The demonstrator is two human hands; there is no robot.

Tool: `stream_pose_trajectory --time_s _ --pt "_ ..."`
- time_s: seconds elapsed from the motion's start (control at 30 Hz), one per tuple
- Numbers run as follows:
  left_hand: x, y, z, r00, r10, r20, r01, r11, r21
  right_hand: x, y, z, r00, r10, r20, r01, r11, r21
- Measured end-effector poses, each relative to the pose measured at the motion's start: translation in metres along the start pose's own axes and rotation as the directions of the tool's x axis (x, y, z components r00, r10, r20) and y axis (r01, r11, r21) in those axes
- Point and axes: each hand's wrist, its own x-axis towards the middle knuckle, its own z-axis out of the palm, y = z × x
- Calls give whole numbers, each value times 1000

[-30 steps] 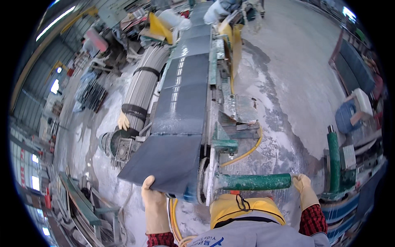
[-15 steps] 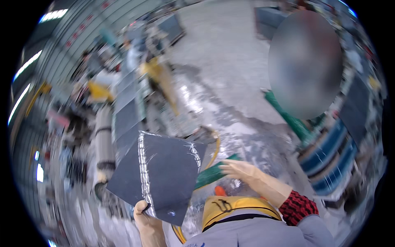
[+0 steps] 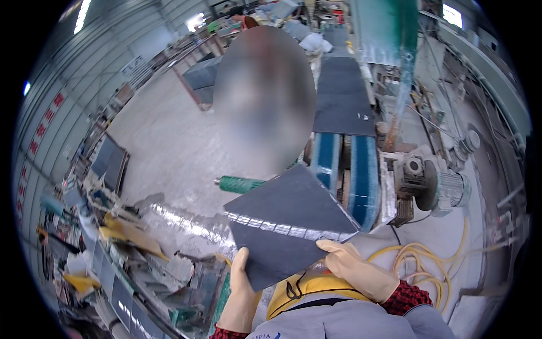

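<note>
While both gloved hands come up from the lower edge, they carry a dark grey stone slab [image 3: 285, 226] tilted in front of the person's chest. The left hand [image 3: 244, 288] grips the slab's lower left edge, its thumb lying up over the top face and the other fingers hidden beneath the stone. The right hand [image 3: 354, 270] is clamped on the lower right edge, fingers curled over the rim and the palm turned down; a red checked cuff [image 3: 405, 296] shows behind it. A pale, glossy band runs across the slab's middle. The slab's near corner is cut off from sight by a yellow strap [image 3: 316, 285] on the chest. Beyond the slab stands a blue belt conveyor [image 3: 361, 169] with another dark slab [image 3: 344, 96] lying on it, and a coil of yellow hose [image 3: 420, 260] rests on the floor to the right. A green roller [image 3: 240, 183] juts out just past the slab's far corner. A second person stands beyond, largely blurred.
</note>
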Motion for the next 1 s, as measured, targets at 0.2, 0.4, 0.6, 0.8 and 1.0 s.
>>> stream_pose_trajectory --time_s 0.2,0.4,0.6,0.8,1.0 --pt "111 -43 47 976 -44 214 -38 932 361 13 22 -37 935 252 -251 -138 908 395" --pt "229 -70 103 922 -186 341 7 885 466 87 60 -63 878 381 -291 236 187 954" --pt "297 -77 157 858 -334 391 119 868 482 139 57 -91 821 455 -345 293 183 938" --pt "346 -88 170 826 -315 468 -4 827 562 172 80 -97 757 573 -315 306 116 945" --pt "368 -88 181 815 -383 434 130 852 507 194 80 -96 750 571 -335 349 89 933"
